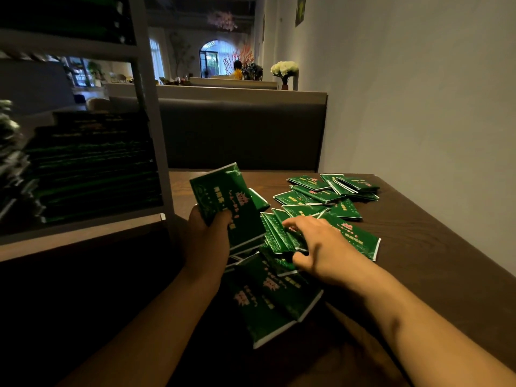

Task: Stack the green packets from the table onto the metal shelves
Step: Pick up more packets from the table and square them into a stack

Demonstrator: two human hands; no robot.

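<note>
Metal shelves (152,113): A grey metal frame is seen at the left edge of the counter. Its lower shelf is filled with a tall stack of green packets (92,166), blurred in this view. More dark green packets are dimly seen on the shelf above.

Counter (418,247): A dark brown wooden surface is set against a plain pale wall (418,93) along its right edge. Loose green packets are scattered over it.

Far pile (332,191): About a dozen packets are spread, overlapping, near the far right corner of the counter.

Near pile (273,297): Several larger-looking packets are heaped toward the near edge, between the two forearms.

Room: A dark padded bench back (243,132) is seen beyond the far edge of the counter. Further off, white flowers (284,69), an arched window and a seated person in yellow are visible.

Left hand (206,227): A small bundle of packets (226,202) is gripped and held tilted above the counter, near the shelf post, with the thumb curled over the front.

Right hand (318,247): It is laid on the middle packets (279,236), fingers bent over several overlapping packets and thumb tucked at their near side. Whether they are lifted cannot be told.
</note>
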